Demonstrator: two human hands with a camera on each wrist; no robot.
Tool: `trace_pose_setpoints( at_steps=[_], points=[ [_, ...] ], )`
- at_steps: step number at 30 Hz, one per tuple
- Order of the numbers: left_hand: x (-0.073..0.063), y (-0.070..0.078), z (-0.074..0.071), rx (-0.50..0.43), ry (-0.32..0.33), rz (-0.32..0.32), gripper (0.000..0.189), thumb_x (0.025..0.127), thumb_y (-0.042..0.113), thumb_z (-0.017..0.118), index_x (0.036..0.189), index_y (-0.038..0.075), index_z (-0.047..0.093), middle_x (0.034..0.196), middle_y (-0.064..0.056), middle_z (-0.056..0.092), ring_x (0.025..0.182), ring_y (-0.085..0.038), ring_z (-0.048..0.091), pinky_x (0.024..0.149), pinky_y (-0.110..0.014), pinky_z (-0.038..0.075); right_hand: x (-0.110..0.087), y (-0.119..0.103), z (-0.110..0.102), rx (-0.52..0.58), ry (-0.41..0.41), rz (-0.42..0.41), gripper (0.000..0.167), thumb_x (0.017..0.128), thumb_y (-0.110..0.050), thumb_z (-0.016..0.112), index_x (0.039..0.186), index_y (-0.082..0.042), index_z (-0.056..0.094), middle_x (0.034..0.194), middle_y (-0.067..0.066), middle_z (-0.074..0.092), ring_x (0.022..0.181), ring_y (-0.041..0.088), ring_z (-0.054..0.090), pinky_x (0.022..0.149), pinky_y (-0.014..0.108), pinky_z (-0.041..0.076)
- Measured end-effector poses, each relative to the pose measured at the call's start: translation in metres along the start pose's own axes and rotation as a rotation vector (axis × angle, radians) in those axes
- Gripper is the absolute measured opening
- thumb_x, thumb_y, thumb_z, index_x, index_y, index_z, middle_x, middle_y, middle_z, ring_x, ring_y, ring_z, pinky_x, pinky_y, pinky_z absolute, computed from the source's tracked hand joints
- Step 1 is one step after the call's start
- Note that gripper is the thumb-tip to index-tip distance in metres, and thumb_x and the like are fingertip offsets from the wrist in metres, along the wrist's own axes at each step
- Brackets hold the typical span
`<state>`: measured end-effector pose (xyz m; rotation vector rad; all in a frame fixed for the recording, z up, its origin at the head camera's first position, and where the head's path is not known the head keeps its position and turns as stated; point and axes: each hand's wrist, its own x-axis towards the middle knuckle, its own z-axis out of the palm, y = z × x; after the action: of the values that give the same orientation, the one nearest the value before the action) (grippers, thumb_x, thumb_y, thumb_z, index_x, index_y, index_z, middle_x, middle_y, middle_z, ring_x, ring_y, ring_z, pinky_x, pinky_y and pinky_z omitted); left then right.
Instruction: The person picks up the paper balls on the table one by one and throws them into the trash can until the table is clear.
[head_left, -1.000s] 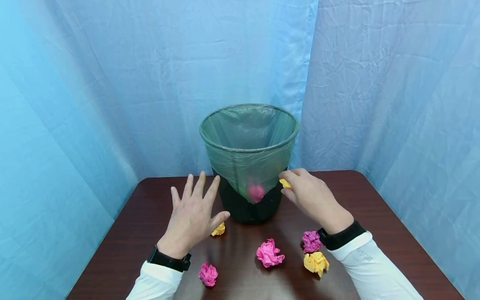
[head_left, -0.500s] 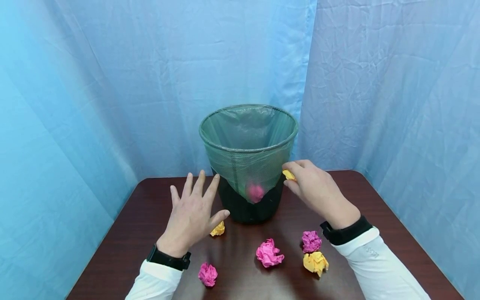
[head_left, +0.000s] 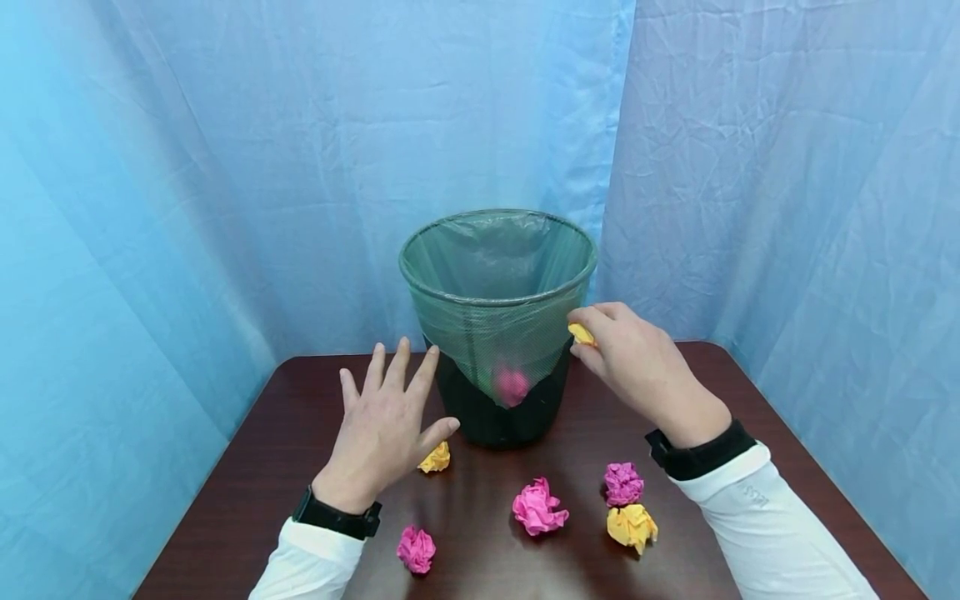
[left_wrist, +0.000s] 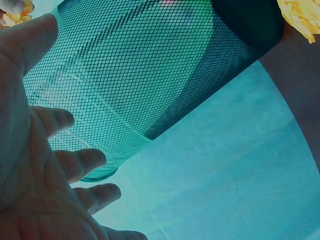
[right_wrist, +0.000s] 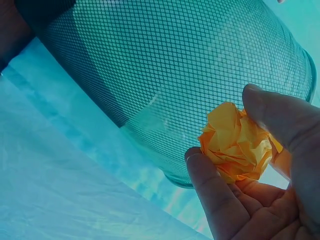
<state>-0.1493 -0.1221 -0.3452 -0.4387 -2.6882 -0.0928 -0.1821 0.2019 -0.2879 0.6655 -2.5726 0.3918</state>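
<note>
A black mesh wastebasket (head_left: 501,429) lined with a green plastic bag (head_left: 480,321) stands at the back middle of the table. Through its side shows a pink crumpled paper ball (head_left: 512,387). To the basket's right, my right hand (head_left: 637,358) pinches a yellow crumpled paper ball (right_wrist: 235,142) between thumb and fingers, below the rim. On the other side my left hand (head_left: 382,429) is spread with straight fingers and holds nothing; in the left wrist view its fingers are beside the mesh. Partly behind its thumb lies another yellow paper ball (head_left: 435,457).
On the brown table (head_left: 480,575) lie a pink paper ball (head_left: 540,507), a second pink one (head_left: 416,549), a purple-pink one (head_left: 623,484) and a yellow one (head_left: 632,527) touching it. Blue curtains (head_left: 360,167) hang behind and at both sides.
My right hand has risen and shifted slightly right with the yellow paper ball in its fingers. The left hand and the balls on the table have hardly moved.
</note>
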Motion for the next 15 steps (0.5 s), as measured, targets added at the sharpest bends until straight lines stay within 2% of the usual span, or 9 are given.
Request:
trace_pose_setpoints(
  at_steps=[15],
  points=[
    [0.003,0.001,-0.006,-0.004,0.001,0.0,0.094,0.089,0.067,0.07,0.164,0.02,0.037,0.167,-0.022,0.034,0.153,-0.053,0.028,0.109,-0.087,0.021,0.005,-0.003,-0.017,-0.003,0.049,-0.024,0.038,0.095,-0.014,0.077,0.131,-0.007,0.067,0.132,0.02,0.066,0.117,0.037,0.066,0.081,0.054,0.061]
  ],
)
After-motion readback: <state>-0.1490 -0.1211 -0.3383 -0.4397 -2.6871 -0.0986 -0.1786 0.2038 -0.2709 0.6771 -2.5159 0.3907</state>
